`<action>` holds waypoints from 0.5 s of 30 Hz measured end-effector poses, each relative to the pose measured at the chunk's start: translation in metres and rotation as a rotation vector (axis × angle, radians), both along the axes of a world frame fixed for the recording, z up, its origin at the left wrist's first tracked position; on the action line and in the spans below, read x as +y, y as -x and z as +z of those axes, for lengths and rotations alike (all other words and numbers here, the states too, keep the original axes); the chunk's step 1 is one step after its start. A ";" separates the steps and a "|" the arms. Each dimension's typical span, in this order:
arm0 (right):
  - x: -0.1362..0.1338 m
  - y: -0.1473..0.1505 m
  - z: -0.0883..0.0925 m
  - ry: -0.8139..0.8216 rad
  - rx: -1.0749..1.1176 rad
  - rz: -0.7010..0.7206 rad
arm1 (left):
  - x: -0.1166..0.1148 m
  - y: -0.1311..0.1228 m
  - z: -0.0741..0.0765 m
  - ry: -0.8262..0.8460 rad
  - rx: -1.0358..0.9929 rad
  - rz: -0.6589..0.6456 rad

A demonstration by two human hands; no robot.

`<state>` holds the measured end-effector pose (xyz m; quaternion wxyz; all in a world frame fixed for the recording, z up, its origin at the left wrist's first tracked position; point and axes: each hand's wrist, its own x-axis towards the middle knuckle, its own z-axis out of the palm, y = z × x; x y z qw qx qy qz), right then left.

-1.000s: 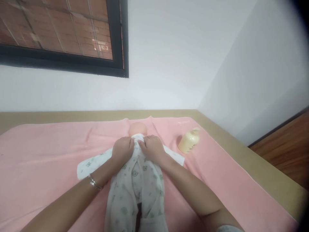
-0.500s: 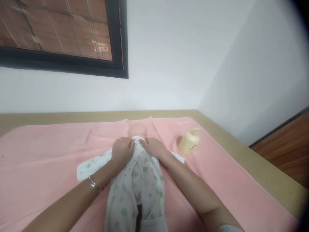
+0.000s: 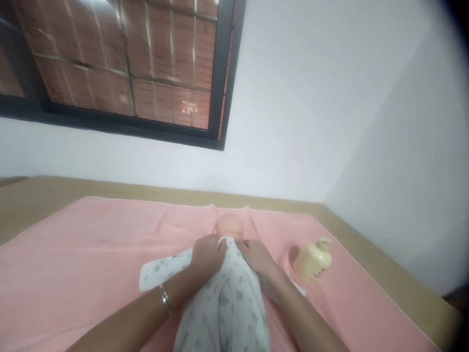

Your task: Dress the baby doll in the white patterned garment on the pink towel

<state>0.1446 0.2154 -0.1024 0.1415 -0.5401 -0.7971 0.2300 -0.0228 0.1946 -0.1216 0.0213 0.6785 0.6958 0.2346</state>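
A white baby garment with small green prints (image 3: 238, 298) lies over a doll, its sleeves spread to both sides. The doll's bald, rounded head (image 3: 229, 226) shows above the neckline. My left hand (image 3: 209, 254), with a silver bangle on its wrist, is closed on the left side of the garment near the neck. My right hand (image 3: 256, 255) grips the cloth on the right side of the neckline. The doll's body is hidden under the cloth.
A pale yellow pump bottle (image 3: 312, 261) leans on the pink sheet (image 3: 110, 244) to the right. Beyond are a tan border (image 3: 271, 201), a white wall and a dark-framed window (image 3: 146, 128) with bars behind it.
The camera view has tilted up and turned left, so the hands, doll and bottle appear lower and further right. Both hands keep their place at the neckline.
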 end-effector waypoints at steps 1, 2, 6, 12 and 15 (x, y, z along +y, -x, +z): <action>0.003 0.000 -0.002 0.009 0.019 0.008 | 0.000 0.000 -0.001 -0.004 0.000 0.000; 0.004 0.000 -0.004 0.003 0.029 0.001 | -0.001 0.000 -0.002 -0.004 -0.001 0.000; 0.000 0.003 -0.004 -0.019 0.038 -0.020 | -0.003 0.001 -0.004 -0.013 -0.014 0.014; -0.005 0.003 -0.002 -0.016 0.029 0.003 | -0.004 0.001 -0.008 -0.022 -0.039 0.017; -0.003 0.002 -0.004 -0.028 0.017 0.008 | -0.004 0.003 -0.011 -0.033 -0.050 0.016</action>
